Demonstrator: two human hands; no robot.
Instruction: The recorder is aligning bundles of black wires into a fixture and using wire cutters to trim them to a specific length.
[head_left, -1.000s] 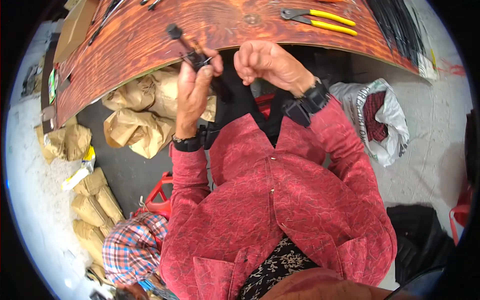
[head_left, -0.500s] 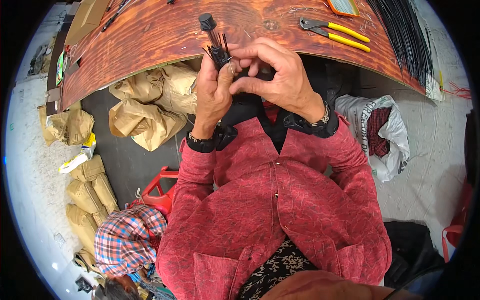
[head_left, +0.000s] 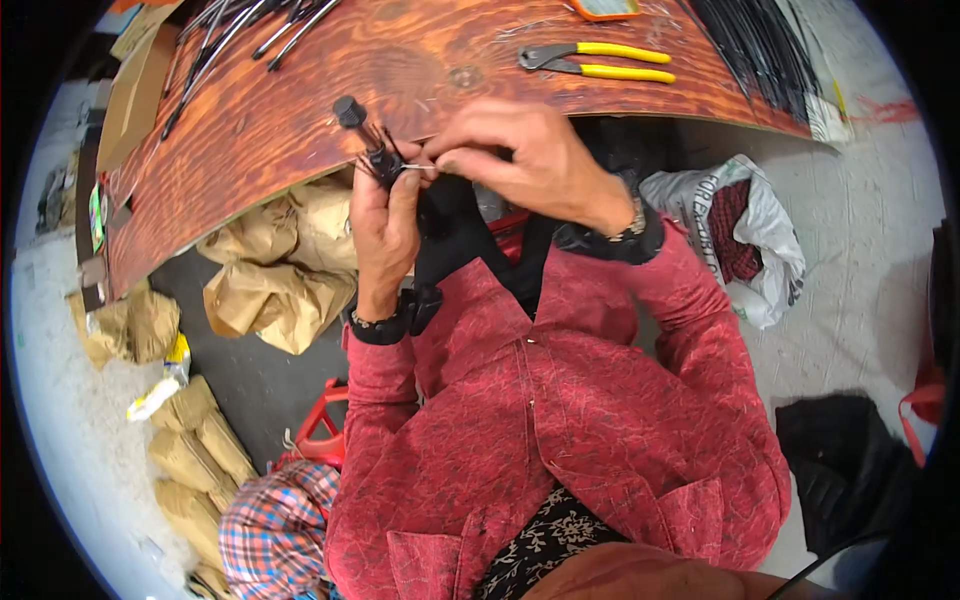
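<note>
My left hand [head_left: 385, 235] is closed round a black frame piece [head_left: 381, 158], which has a ribbed round cap [head_left: 349, 111] at its upper end and several thin black prongs round its middle. It looks like part of an umbrella frame. A thin pale wire [head_left: 418, 167] sticks out of the piece toward the right. My right hand [head_left: 525, 155] pinches the wire's free end between thumb and forefinger, beside the left thumb. Both hands are just off the table's near edge. Beyond the right hand, end-cutting pliers with yellow handles [head_left: 620, 62] lie on the table.
The wooden table [head_left: 260, 140] bears black rods [head_left: 215, 60] at far left, an orange-rimmed tray [head_left: 605, 10] and a bundle of black strips [head_left: 750, 55]. Brown paper packing [head_left: 280, 300] is below left, a white sack [head_left: 780, 270] at right. A person in a checked head covering [head_left: 280, 525] is lower left.
The view has shifted, showing more rods at far left. My right hand has drawn rightward from the frame piece and pinches the wire, now stretched between the hands. The left hand keeps its hold.
</note>
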